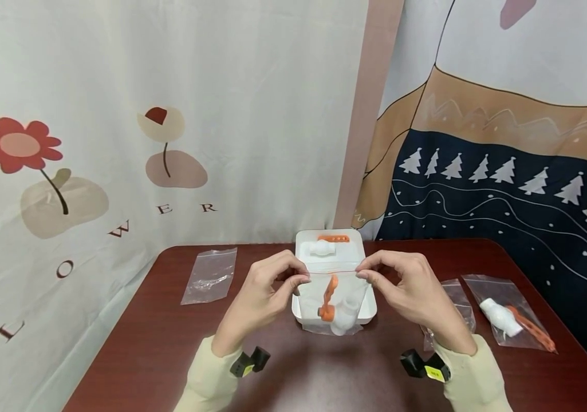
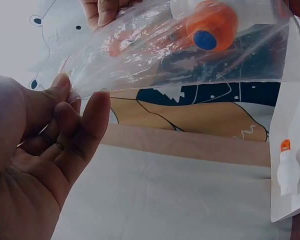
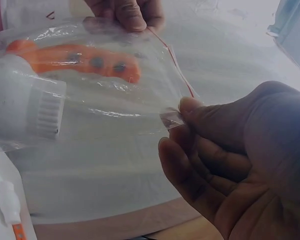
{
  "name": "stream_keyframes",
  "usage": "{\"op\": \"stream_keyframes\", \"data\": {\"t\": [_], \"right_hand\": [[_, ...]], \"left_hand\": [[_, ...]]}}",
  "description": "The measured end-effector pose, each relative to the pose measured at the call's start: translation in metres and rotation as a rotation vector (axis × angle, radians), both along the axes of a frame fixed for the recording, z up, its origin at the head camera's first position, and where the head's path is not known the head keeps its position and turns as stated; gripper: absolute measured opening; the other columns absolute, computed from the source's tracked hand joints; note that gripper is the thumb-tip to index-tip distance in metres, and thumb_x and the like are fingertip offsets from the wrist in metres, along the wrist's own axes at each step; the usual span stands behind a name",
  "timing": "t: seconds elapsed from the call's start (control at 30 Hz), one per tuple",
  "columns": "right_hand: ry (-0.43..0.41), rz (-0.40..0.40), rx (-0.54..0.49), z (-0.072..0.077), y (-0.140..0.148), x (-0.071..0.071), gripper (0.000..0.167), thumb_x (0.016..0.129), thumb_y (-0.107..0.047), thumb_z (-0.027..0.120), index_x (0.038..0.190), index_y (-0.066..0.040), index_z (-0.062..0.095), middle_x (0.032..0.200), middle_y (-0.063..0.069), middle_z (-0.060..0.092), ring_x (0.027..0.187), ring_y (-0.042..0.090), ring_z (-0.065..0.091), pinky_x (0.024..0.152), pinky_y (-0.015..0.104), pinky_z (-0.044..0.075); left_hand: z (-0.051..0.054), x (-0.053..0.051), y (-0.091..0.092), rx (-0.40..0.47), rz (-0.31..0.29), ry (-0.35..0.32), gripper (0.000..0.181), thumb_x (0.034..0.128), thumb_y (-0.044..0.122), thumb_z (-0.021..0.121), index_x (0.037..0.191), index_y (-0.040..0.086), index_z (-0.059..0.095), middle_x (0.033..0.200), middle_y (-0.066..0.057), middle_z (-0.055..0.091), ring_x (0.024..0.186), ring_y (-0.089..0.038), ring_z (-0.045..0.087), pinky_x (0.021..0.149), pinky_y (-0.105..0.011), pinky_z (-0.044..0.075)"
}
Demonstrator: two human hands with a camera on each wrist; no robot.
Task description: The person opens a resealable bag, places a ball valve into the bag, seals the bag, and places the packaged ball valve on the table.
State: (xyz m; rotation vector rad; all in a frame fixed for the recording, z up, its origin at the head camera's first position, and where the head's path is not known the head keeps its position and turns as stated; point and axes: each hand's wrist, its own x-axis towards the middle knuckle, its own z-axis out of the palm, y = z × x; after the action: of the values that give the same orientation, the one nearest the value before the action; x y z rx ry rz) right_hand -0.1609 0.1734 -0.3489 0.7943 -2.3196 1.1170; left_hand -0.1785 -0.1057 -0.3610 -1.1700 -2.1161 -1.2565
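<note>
Left hand (image 1: 270, 286) and right hand (image 1: 401, 280), each grip pinching, hold the red-lined edge of a plastic bag (image 1: 314, 294) above the white tray (image 1: 303, 240) near the far edge of the worktop (image 1: 138, 343); inside, an orange strap (image 1: 330, 292) points lengthwise up toward that line, while plastic blurs the white part (image 1: 345, 318) and partly hides the tray

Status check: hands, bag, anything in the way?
Left hand, right hand pinching plastic bag near its top corners. Orange piece, white piece inside. White container behind bag in head view; nothing visibly blocking.
</note>
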Motion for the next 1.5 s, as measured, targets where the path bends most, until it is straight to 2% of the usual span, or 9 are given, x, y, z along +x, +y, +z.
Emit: {"op": "stream_keyframes", "data": {"t": [0.33, 0.53, 0.67, 0.8, 0.97, 1.1, 1.17, 1.3, 1.5], "right_hand": [[-0.001, 0.007, -0.013, 0.0, 0.0, 0.0, 0.02, 0.084, -0.006, 0.083, 0.092, -0.024, 0.076, 0.082, -0.012, 0.074, 0.06, 0.002, 0.049, 0.052, 0.018, 0.042], [-0.071, -0.019, -0.017, 0.001, 0.002, 0.002, 0.024, 0.084, -0.004, 0.083, 0.093, -0.023, 0.071, 0.081, -0.012, 0.071, 0.061, 0.005, 0.054, 0.053, 0.02, 0.048], [-0.08, -0.007, -0.013, 0.001, 0.003, 0.001, 0.024, 0.084, -0.003, 0.083, 0.093, -0.022, 0.071, 0.081, -0.011, 0.071, 0.061, 0.005, 0.055, 0.054, 0.021, 0.049], [-0.084, -0.003, -0.017, 0.001, 0.004, 0.001, 0.024, 0.084, -0.003, 0.082, 0.092, -0.023, 0.07, 0.08, -0.011, 0.071, 0.062, 0.005, 0.056, 0.054, 0.021, 0.05], [-0.113, 0.001, -0.009, 0.001, 0.005, 0.0, 0.022, 0.086, -0.006, 0.082, 0.093, -0.023, 0.069, 0.08, -0.011, 0.069, 0.061, 0.006, 0.056, 0.054, 0.021, 0.049], [-0.131, -0.007, 0.003, 0.001, 0.007, -0.001, 0.023, 0.086, -0.007, 0.082, 0.093, -0.023, 0.068, 0.079, -0.007, 0.07, 0.062, 0.006, 0.057, 0.054, 0.022, 0.05], [-0.137, -0.013, 0.007, 0.001, 0.008, -0.001, 0.024, 0.086, -0.007, 0.082, 0.093, -0.023, 0.067, 0.079, -0.005, 0.07, 0.063, 0.007, 0.057, 0.055, 0.022, 0.051], [-0.168, -0.008, 0.025, 0.001, 0.009, -0.002, 0.022, 0.088, -0.009, 0.081, 0.095, -0.024, 0.066, 0.081, -0.006, 0.068, 0.068, 0.008, 0.058, 0.059, 0.023, 0.052], [-0.202, 0.001, 0.08, -0.001, 0.007, -0.003, 0.019, 0.091, -0.012, 0.078, 0.098, -0.024, 0.065, 0.085, -0.012, 0.067, 0.076, 0.008, 0.06, 0.068, 0.022, 0.054]], "left_hand": [[0.001, 0.001, -0.003, -0.01, 0.075, -0.057, 0.025, 0.0907, 0.006, 0.077, 0.114, 0.009, 0.069, 0.077, -0.003, 0.066, 0.059, -0.007, 0.056, 0.052, -0.017, 0.046], [0.0, 0.004, -0.002, -0.015, 0.149, -0.17, 0.007, 0.09, 0.009, 0.078, 0.095, 0.013, 0.075, 0.079, 0.002, 0.068, 0.061, -0.006, 0.055, 0.055, -0.021, 0.048], [-0.001, 0.004, 0.001, 0.032, 0.18, -0.224, 0.008, 0.0902, 0.01, 0.079, 0.088, 0.016, 0.075, 0.08, 0.003, 0.071, 0.065, -0.006, 0.058, 0.058, -0.023, 0.052], [-0.004, 0.004, 0.005, 0.13, 0.147, -0.271, 0.009, 0.0895, 0.008, 0.079, 0.085, 0.014, 0.074, 0.082, -0.001, 0.075, 0.069, -0.015, 0.068, 0.063, -0.023, 0.057], [-0.007, 0.007, 0.012, 0.22, 0.07, -0.361, 0.008, 0.092, 0.006, 0.075, 0.087, 0.007, 0.07, 0.086, -0.008, 0.08, 0.073, -0.028, 0.075, 0.055, -0.015, 0.046], [-0.006, 0.009, 0.016, 0.259, 0.018, -0.418, 0.008, 0.0965, 0.01, 0.071, 0.094, 0.004, 0.067, 0.093, -0.013, 0.08, 0.086, -0.025, 0.079, 0.059, -0.019, 0.05], [-0.006, 0.009, 0.017, 0.285, 0.005, -0.437, 0.009, 0.097, 0.011, 0.07, 0.095, 0.003, 0.066, 0.094, -0.015, 0.08, 0.088, -0.023, 0.079, 0.066, -0.025, 0.059], [-0.008, 0.009, 0.02, 0.324, 0.016, -0.443, 0.007, 0.0953, 0.008, 0.072, 0.092, 0.002, 0.068, 0.09, -0.017, 0.079, 0.084, -0.024, 0.079, 0.071, -0.028, 0.063], [-0.009, 0.012, 0.021, 0.311, 0.03, -0.388, 0.006, 0.0922, 0.002, 0.073, 0.088, 0.004, 0.071, 0.085, -0.013, 0.079, 0.073, -0.023, 0.078, 0.046, -0.015, 0.035]]}}
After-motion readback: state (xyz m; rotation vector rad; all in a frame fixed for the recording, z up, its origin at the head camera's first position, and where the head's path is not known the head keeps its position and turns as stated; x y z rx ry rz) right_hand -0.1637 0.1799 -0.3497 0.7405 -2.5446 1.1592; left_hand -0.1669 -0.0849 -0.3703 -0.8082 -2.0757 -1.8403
